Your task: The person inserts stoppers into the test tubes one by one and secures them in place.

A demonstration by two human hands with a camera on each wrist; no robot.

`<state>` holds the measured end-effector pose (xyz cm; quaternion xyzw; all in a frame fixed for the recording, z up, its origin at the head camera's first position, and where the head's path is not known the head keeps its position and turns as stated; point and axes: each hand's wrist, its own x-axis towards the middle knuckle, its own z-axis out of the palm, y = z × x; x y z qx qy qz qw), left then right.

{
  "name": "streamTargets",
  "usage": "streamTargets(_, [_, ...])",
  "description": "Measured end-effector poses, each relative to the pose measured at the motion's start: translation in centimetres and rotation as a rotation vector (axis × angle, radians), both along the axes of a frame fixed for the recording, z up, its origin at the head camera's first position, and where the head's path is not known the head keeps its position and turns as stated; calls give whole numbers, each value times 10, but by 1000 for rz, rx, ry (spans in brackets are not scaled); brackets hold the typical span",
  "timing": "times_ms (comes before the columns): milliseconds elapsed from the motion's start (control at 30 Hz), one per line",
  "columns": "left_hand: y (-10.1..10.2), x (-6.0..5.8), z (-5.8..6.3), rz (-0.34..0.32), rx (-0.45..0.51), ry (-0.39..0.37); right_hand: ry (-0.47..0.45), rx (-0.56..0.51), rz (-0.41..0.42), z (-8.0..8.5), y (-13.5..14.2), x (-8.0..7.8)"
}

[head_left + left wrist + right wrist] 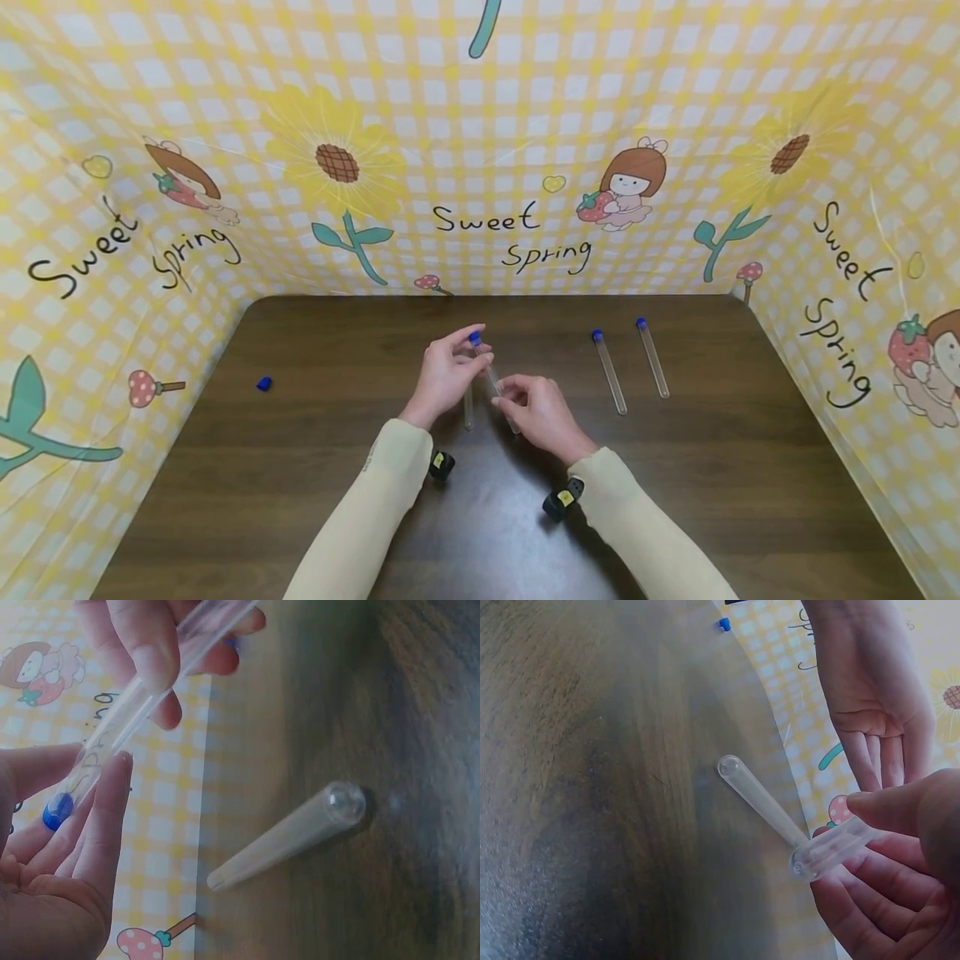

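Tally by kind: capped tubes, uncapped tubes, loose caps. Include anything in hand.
Capped tubes: 3
Uncapped tube: 1
Loose cap: 1
Total: 5

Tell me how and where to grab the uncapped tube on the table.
Probably near its rounded end, from above and the near side: the tube lies flat, that end nearest, and the left hand hides its far end in the head view.
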<state>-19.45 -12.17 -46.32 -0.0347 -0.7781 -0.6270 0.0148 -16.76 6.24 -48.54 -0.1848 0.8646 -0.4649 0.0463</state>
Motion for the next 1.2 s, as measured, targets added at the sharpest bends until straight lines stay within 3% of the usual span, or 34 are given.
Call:
streamTargets(533, [0, -2, -3, -14, 23, 2, 12, 0, 1, -1, 0, -2])
streamTargets(767, [1, -6, 1, -36, -64, 9, -14, -19, 5, -4, 1, -1])
streamTargets(1000, [1, -8, 9, -66, -160, 36, 25, -29, -18, -3, 2, -4])
streamTargets(1200, [-3, -7, 11, -29, -188, 42, 38, -17, -48, -4, 6, -7])
